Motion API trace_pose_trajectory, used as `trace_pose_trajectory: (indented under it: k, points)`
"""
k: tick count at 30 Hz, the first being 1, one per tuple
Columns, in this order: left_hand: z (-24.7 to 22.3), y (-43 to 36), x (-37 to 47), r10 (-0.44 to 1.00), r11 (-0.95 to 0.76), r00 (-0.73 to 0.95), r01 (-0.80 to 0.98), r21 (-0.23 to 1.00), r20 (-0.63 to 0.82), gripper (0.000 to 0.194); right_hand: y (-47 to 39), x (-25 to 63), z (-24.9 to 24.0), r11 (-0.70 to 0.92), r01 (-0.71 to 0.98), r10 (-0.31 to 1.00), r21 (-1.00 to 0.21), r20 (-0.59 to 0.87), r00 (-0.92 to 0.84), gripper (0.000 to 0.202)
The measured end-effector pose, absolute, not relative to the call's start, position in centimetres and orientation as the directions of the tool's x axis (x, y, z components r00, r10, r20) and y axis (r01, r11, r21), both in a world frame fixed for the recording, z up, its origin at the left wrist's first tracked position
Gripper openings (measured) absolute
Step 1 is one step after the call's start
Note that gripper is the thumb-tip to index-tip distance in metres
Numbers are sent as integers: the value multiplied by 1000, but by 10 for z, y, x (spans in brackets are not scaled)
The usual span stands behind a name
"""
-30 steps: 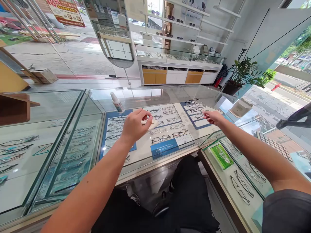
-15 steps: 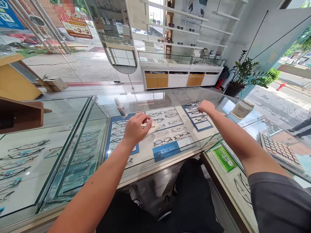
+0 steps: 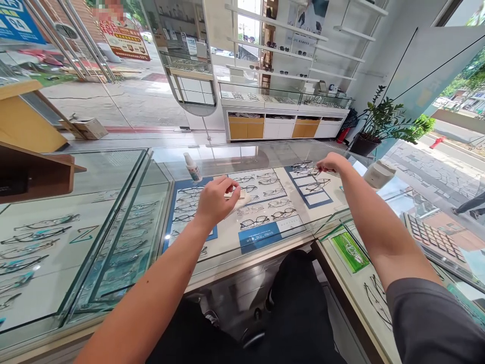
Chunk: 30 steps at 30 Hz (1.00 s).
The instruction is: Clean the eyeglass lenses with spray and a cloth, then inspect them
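Note:
My left hand [image 3: 217,199] is closed over the glass countertop, its fingers curled on a beige cloth [image 3: 242,199] that shows beyond the fingertips. Farther right, my right hand [image 3: 333,163] pinches a thin-framed pair of eyeglasses [image 3: 313,171] above a blue-edged display tray [image 3: 321,205]. Another pair of dark eyeglasses [image 3: 317,185] lies on that tray. Rows of eyeglasses [image 3: 253,221] show beneath and between my arms. Behind my left hand a white spray bottle [image 3: 192,168] stands upright on the counter.
Glass case panels [image 3: 146,177] stand at the left, with a brown wooden box [image 3: 36,169] above them. On the right are a white device [image 3: 379,174], a calculator [image 3: 434,237] and a green card [image 3: 349,250] under glass. A potted plant [image 3: 382,121] stands beyond.
My right hand has moved slightly right, away from the tray's frames, with eyeglasses in its fingers. My left hand stays nearly in place on the cloth. The view has shifted a little.

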<state>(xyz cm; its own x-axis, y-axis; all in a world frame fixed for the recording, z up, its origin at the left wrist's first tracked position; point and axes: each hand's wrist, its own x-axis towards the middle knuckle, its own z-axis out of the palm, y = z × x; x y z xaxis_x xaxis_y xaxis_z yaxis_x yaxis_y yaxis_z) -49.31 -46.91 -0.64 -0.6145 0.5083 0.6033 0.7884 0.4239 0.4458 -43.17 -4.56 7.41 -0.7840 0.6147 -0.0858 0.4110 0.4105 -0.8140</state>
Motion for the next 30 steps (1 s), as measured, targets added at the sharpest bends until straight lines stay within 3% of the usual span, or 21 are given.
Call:
trace_pose_trajectory:
  k: [2, 4, 8, 11, 14, 18, 30]
  points:
    - [-6, -469, -492, 499, 412, -616, 787, 459, 610, 22, -52, -426, 97, 473, 465, 582, -748, -131, -802, 18]
    - [-3, -469, -489, 474, 380, -631, 776, 504, 614, 23, -68, -421, 116, 530, 403, 489, -746, -119, -864, 15]
    - [12, -468, -493, 371, 242, -742, 657, 713, 558, 29, -138, -426, 119, 552, 95, 188, -828, 13, -982, 24]
    - [28, -470, -509, 380, 62, -811, 502, 863, 445, 33, -204, -446, 91, 367, -175, -68, -914, 161, -985, 30]
    - [35, -474, -527, 464, -104, -821, 322, 941, 332, 41, -255, -474, 57, 85, -231, -121, -969, 221, -968, 40]
    - [21, -480, -538, 478, -232, -844, 145, 962, 242, 52, -283, -505, 24, -186, -143, -134, -972, 169, -976, 46]
    - [7, -485, -536, 507, -169, -830, 168, 971, 232, 41, -276, -507, 0, -239, -61, -271, -969, 127, -954, 42]
